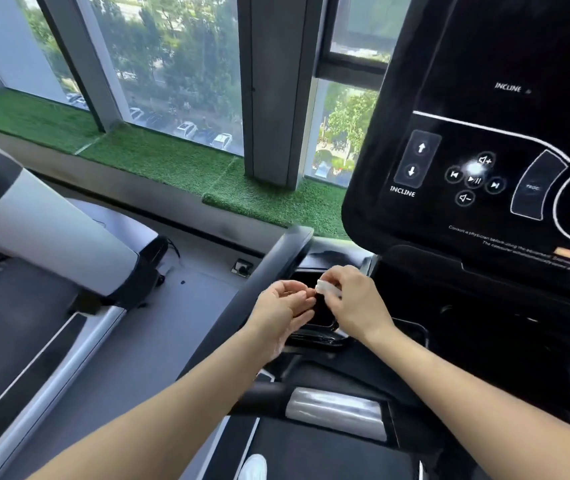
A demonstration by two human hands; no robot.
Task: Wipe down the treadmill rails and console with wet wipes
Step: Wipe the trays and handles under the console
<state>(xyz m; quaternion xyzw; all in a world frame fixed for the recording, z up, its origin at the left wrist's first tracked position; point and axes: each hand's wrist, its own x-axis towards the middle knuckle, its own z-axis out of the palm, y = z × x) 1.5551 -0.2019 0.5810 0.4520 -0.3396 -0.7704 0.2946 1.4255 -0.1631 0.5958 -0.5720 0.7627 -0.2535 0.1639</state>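
A small folded white wet wipe (326,290) is pinched between the fingers and thumb of my right hand (352,301), just above a dark tray below the console. My left hand (285,311) hovers palm-up right beside it, fingers loosely curled and fingertips near the wipe, holding nothing. The black treadmill console (491,140) with its incline and media buttons fills the upper right. The black left rail (242,313) runs diagonally under my left forearm. A silver grip sensor (337,414) sits on the front handlebar below my arms.
A second treadmill (34,265) with a white upright stands to the left across a grey floor strip. A green turf ledge (158,157) and tall windows lie ahead. A white shoe (254,467) shows on the belt at the bottom.
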